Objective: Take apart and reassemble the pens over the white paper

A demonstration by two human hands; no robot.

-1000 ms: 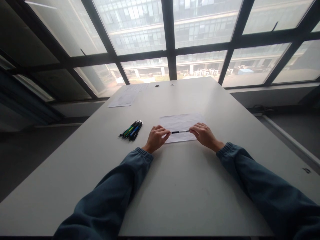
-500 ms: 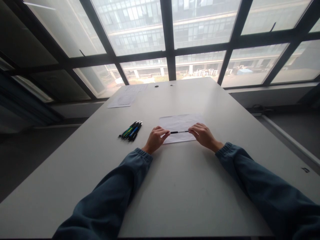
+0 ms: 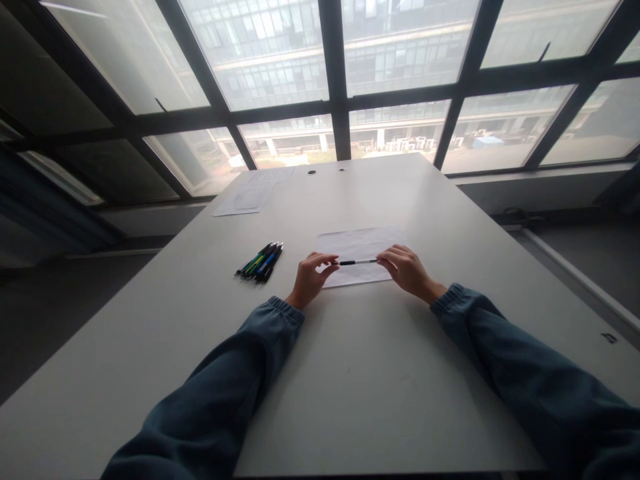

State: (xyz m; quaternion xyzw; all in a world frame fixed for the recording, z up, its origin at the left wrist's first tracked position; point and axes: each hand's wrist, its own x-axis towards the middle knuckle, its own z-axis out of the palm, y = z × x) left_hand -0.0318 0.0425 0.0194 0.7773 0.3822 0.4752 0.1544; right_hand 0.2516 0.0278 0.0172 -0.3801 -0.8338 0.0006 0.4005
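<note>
A pen (image 3: 356, 262) with a black grip and a pale clear barrel lies level between my two hands, over a white sheet of paper (image 3: 360, 240). The thumb and fingertips of my left hand (image 3: 311, 277) close around its dark end, with a small gap showing behind the fingertips. At the other end, my right hand (image 3: 407, 271) pinches the barrel between thumb and fingers. Left of my left hand, a bundle of several pens (image 3: 260, 263), black, green and blue, rests on the white table (image 3: 320, 380).
Farther back on the left lie some printed sheets (image 3: 243, 199). A round dark cable hole (image 3: 311, 173) and a small dark item (image 3: 342, 170) are near the table's far edge. Beyond stand large windows with a dark frame (image 3: 340, 107).
The fingers of my left hand have lifted and parted slightly from the thumb at the pen's dark end. My right hand keeps its pinch, almost unmoved.
</note>
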